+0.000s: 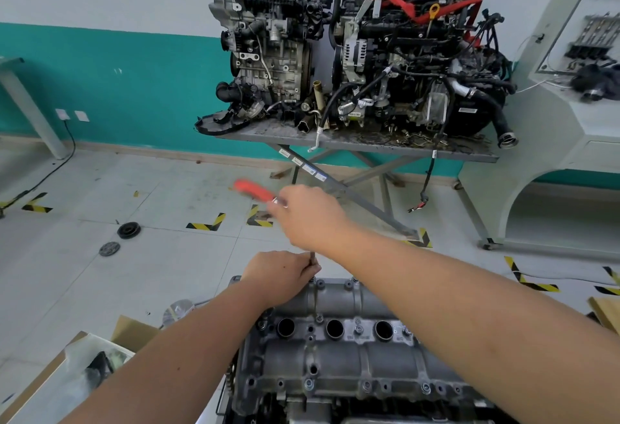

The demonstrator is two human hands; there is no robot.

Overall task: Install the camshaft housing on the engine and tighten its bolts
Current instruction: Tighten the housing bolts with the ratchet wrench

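Note:
The grey camshaft housing (339, 353) sits on the engine at bottom centre, with three round plug holes along its top and several bolts (308, 384) in its flanges. My right hand (310, 214) grips a ratchet with a red handle (253, 191), blurred, above the housing's far edge. A thin dark extension bar (312, 258) runs down from it to a bolt at the far left corner. My left hand (280, 274) pinches this bar just above the bolt.
Two complete engines (268, 37) (412, 54) stand on a grey folding table (352, 143) against the wall. An open cardboard box (77, 370) lies at lower left. Black round parts (128, 230) lie on the tiled floor. A white cabinet (553, 155) is at right.

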